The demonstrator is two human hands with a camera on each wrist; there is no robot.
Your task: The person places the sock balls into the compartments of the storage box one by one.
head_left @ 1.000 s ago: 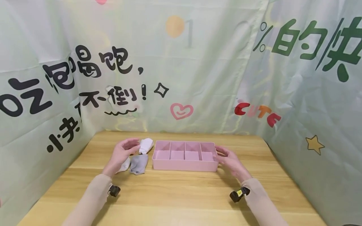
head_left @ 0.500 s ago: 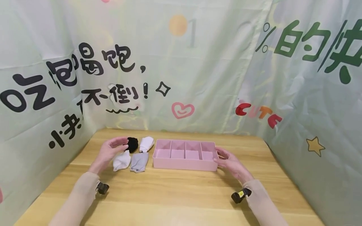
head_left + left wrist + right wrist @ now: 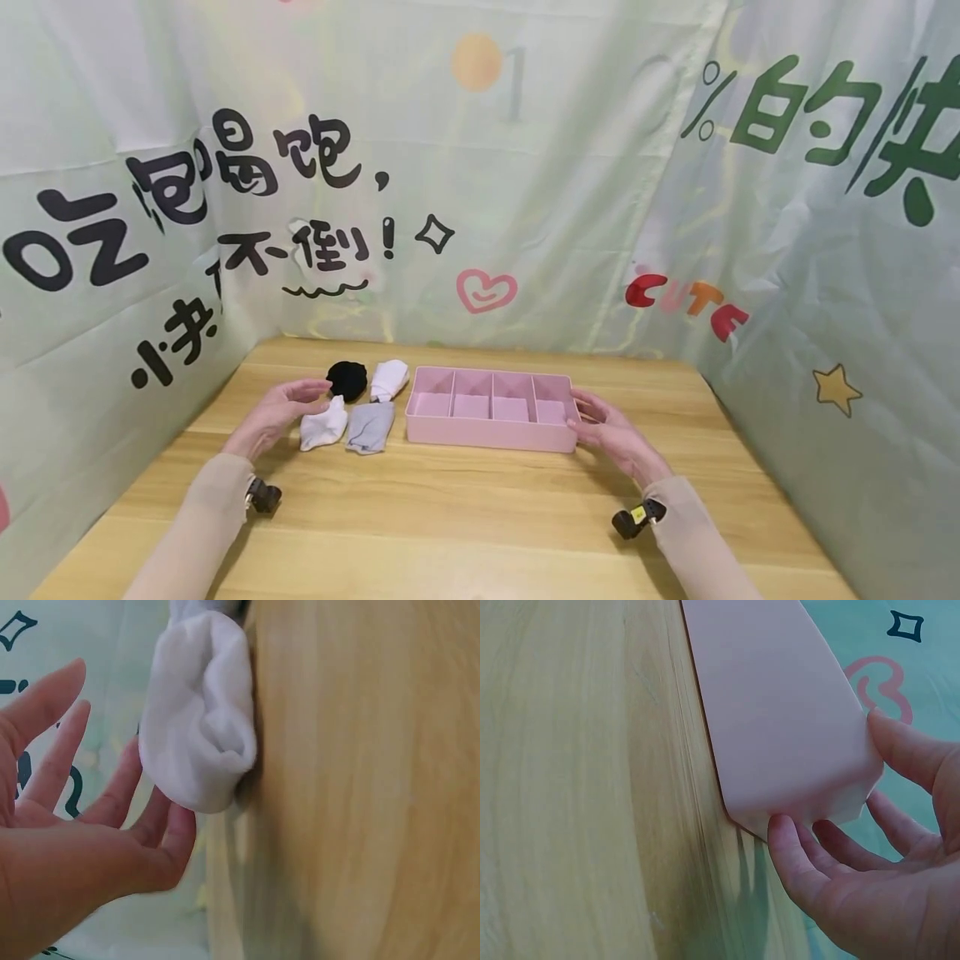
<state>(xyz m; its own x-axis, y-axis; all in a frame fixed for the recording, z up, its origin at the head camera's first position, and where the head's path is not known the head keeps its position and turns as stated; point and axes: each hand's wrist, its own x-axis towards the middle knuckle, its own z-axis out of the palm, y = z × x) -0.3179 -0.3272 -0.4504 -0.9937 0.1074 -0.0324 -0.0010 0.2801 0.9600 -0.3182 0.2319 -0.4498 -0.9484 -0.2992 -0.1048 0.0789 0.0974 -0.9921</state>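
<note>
The pink divider tray (image 3: 491, 433) sits toward the back of the wooden table (image 3: 465, 517), its long axis running left to right across the person's view, its four compartments in a row and open upward, nothing in them. Just beside its left end lie four bundled socks: a black sock ball (image 3: 347, 379) and a white sock (image 3: 389, 379) behind, another white sock (image 3: 324, 423) and a grey sock (image 3: 370, 427) in front, the grey one nearly touching the tray wall. A second ago the left hand (image 3: 279, 411) was raised over this cluster and hid the black ball; since then it has drawn back leftward and lower, and all four socks now show, lying free. That hand is released, fingers loosely spread, holding nothing, close to the near white sock. The right hand (image 3: 611, 432) has kept its place at the tray's right end, thumb and fingertips (image 3: 789, 838) grasping the corner. I'd judge the sorting has not begun, the tray merely being steadied.
</note>
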